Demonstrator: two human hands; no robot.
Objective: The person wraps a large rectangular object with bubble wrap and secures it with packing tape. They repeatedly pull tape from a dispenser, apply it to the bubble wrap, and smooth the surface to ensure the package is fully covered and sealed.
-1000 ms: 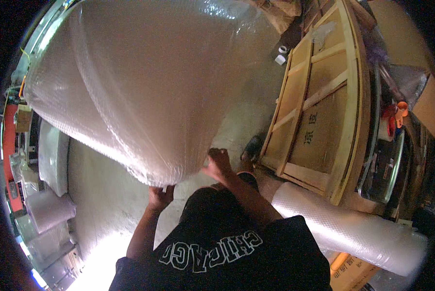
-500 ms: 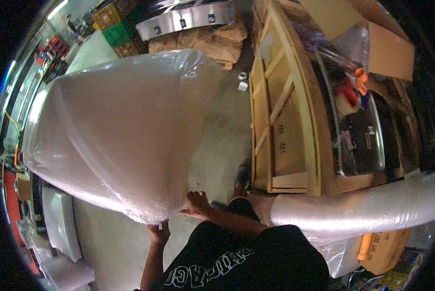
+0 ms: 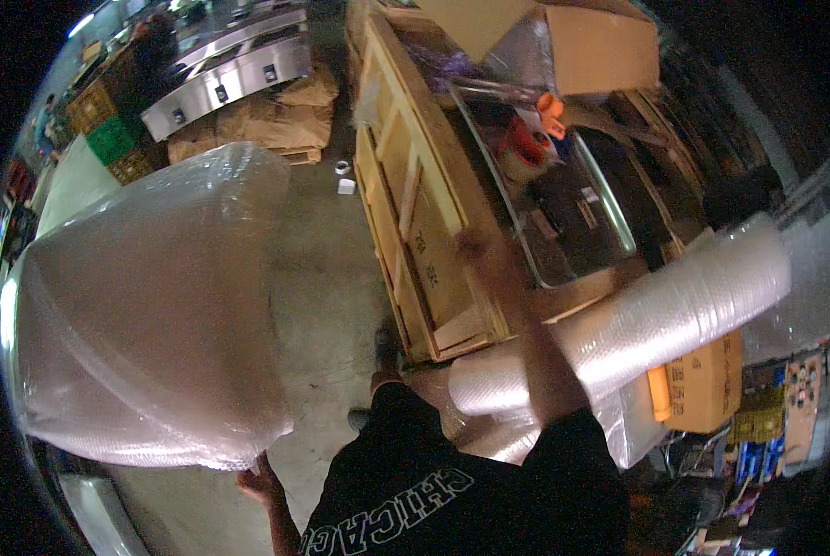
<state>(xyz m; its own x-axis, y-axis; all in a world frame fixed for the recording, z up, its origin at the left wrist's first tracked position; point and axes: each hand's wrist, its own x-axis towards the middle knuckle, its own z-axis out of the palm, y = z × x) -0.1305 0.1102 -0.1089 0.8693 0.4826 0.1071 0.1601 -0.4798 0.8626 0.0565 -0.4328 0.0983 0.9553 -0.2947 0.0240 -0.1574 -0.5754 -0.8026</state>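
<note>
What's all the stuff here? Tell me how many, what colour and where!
Bundle: 1, whitish, left
Bubble-wrap roll: 1, clear, right
Wooden crate: 1, pale brown, middle
Cardboard boxes: at least 2, brown, upper and lower right
Tube: 1, orange, by the lower box
Steel appliance: 1, silver, upper left
Plastic crate: 1, green, upper left
Small roll: 1, white, floor
Dim clutter: too unclear to count
Shirt: 1, black, bottom
Left hand: 1, brown, at bundle's near corner
Right hand: 1, brown, blurred, near wooden crate
</note>
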